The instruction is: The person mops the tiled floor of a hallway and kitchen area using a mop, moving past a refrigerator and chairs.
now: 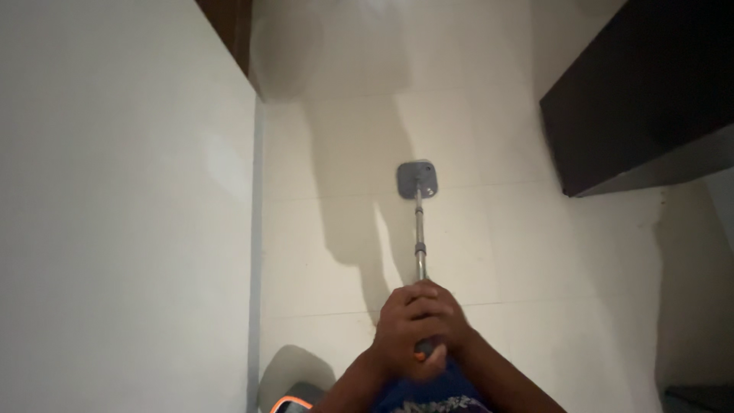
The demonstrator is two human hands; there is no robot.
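Observation:
A mop with a small grey square head (417,179) rests flat on the white tiled floor (344,229). Its thin metal pole (419,237) runs straight back toward me. My left hand (401,329) and my right hand (447,317) are wrapped together around the pole's near end, where a bit of orange and dark grip shows below the fingers. The two hands overlap, so single fingers are hard to tell apart. My blue shirt shows beneath my forearms.
A white wall (122,206) runs along the left. A dark cabinet (642,99) juts out at the upper right. A grey and orange object (294,401) sits at the bottom edge beside the wall. My shadow falls across the tiles.

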